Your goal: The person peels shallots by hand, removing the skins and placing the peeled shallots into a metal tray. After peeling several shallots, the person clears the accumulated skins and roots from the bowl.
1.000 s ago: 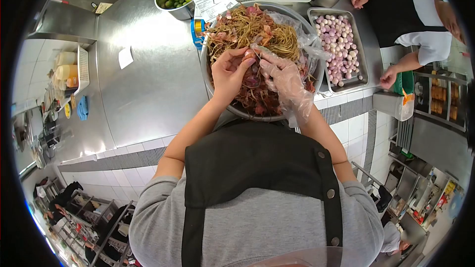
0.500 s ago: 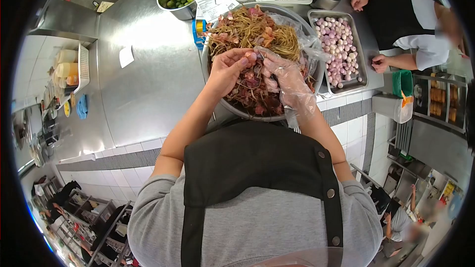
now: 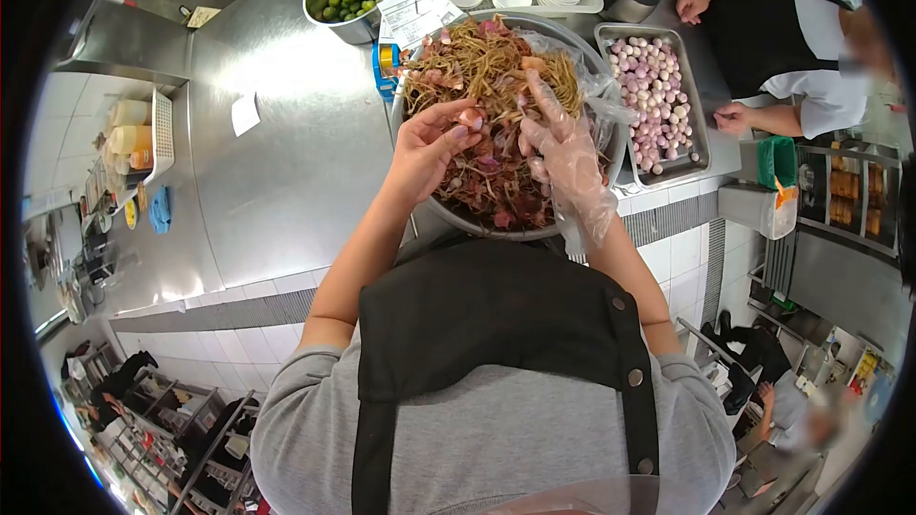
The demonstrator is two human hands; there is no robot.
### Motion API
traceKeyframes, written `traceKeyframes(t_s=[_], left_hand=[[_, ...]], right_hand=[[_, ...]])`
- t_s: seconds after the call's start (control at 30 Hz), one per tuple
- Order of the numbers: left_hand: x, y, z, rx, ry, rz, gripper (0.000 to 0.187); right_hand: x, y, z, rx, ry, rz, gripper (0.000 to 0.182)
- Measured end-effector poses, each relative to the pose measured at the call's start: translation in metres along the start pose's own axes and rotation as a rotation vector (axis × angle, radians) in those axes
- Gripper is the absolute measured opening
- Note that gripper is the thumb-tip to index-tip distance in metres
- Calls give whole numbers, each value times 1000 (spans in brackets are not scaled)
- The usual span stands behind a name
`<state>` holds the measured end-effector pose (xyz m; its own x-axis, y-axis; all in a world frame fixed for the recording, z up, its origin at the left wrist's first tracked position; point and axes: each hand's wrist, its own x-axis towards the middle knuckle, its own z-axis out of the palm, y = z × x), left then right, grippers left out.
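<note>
- The left hand (image 3: 431, 148) is gripping a small onion (image 3: 469, 119) between thumb and fingertips, above the left part of a metal bowl (image 3: 468, 225).
- This light pinch is probably leaving much of the onion's surface exposed and within the other hand's reach.
- The right hand (image 3: 563, 153), wearing a clear plastic glove, is hovering over the right half of the bowl with its fingers spread, pointing away from the body; whether any scrap is clinging to the glove I cannot tell.
- The bowl is sitting at the table's (image 3: 286, 153) near edge, straight before the body, presumably so that both hands are working over it and loose bits are falling inside.
- A tray (image 3: 682, 164) of pale, smooth onions (image 3: 649, 95) is standing just beside the bowl on the right, likely for easy reach and for separating them from the rough heap.
- The held onion is showing a coppery, reddish-brown surface with a pale gleam; the fingers are covering part of it.
- Below it, dry reddish skins (image 3: 501, 215) and stringy tan roots (image 3: 496, 57) are filling the bowl in a tangle.
</note>
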<state>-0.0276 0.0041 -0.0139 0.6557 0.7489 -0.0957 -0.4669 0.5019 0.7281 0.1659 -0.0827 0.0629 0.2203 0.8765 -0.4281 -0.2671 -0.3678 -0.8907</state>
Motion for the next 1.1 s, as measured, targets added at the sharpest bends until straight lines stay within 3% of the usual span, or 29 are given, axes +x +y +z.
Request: traceKeyframes(t_s=[0.03, 0.1, 0.13, 0.27, 0.43, 0.67, 0.77, 0.83, 0.97, 1.1], left_hand=[[-2, 1, 2, 52, 14, 37, 40], [-3, 5, 9, 58, -3, 50, 40], [-3, 7, 12, 64, -20, 64, 39], [0, 8, 19, 147, -29, 87, 38], [-1, 10, 25, 367, -7, 143, 35], [-1, 17, 28, 280, -47, 69, 31], [-2, 20, 37, 370, -11, 74, 30], [-2, 19, 44, 354, 91, 63, 34], [-1, 19, 46, 412, 113, 102, 34], [0, 22, 39, 428, 39, 140, 34]], right_hand=[[-4, -5, 0, 1, 0, 1, 58], [-13, -13, -2, -224, -243, 28, 59], [-16, -14, 3, -169, -292, -1, 57], [-20, -10, 9, -43, -273, 22, 54], [-22, -11, 4, -217, -272, -19, 51], [-23, -12, -7, -344, -306, -77, 48], [-24, -9, -2, -464, -272, -198, 46], [-29, -11, 11, -461, -99, -404, 46], [-22, -8, 6, -504, -93, -414, 44], [-20, -16, -4, -215, -169, 10, 39]])
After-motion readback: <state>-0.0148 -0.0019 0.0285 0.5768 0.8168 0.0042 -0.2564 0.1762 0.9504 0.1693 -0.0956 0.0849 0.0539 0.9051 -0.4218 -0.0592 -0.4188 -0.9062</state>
